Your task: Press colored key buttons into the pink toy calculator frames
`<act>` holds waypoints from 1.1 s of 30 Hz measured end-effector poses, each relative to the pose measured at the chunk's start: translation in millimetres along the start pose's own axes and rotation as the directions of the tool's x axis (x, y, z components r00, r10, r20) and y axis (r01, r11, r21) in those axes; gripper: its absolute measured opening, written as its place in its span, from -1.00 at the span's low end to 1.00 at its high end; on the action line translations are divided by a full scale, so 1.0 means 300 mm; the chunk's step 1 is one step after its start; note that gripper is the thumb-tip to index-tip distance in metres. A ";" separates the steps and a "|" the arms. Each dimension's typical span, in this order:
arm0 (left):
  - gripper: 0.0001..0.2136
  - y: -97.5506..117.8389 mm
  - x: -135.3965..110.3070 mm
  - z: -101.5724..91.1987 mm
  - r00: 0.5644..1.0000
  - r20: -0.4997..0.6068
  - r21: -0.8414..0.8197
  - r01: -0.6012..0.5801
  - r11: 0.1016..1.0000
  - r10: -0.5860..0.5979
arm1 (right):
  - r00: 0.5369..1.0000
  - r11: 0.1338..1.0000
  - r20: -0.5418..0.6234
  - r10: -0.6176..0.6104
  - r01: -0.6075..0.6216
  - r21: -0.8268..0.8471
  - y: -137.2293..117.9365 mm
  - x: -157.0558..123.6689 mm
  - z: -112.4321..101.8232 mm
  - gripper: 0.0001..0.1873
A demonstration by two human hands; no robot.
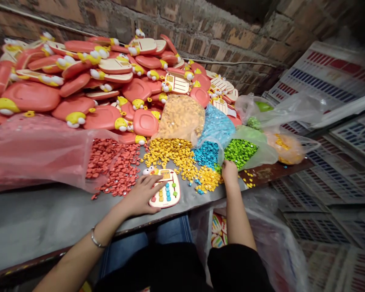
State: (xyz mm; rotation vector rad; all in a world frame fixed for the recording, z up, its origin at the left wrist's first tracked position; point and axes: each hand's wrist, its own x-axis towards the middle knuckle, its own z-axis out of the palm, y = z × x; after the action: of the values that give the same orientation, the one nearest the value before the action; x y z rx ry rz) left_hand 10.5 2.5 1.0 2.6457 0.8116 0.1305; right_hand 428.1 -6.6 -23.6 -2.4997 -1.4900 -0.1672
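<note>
Toy panel [164, 191], one: lay on bench [67, 221] beneath spread left hand [142, 194]. To its right, right hand [230, 173] was at green buttons [242, 151]; grip indiscernible. Blue strays [198, 182] among yellow buttons [210, 181] there perhaps risked wrong-colour picks.

Left hand [143, 194] palm-down with fingers spread, right hand [230, 172] with fingers curled.

- No words, numbers or brands can be read.
- On the toy [172, 195] at seven o'clock, a tiny mark [165, 204] is seen at the six o'clock edge, too small to be deciphered.
- On its keys [168, 194], no lettering can be made out.
</note>
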 end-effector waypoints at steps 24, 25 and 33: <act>-0.19 0.000 -0.008 0.019 0.998 -0.059 -0.025 0.001 1.000 -0.002 | 0.730 0.508 -0.056 -0.681 0.526 0.682 -0.552 -0.264 -0.032 -0.89; -0.19 -0.001 -0.007 0.020 0.999 -0.054 -0.021 0.003 1.000 -0.004 | 0.692 0.484 -0.041 -0.721 0.545 0.684 -0.536 -0.267 -0.048 -0.89; -0.22 -0.017 -0.002 0.030 0.999 -0.042 0.019 -0.016 1.000 0.017 | 0.937 0.859 -0.349 -0.013 0.189 0.476 -0.135 -0.140 -0.109 -0.83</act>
State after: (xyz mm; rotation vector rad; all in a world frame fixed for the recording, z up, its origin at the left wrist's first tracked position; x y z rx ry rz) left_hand 9.1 3.3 -9.2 2.6758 0.8086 0.1846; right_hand 373.2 -32.1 4.6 -1.8681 -1.3162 -0.1813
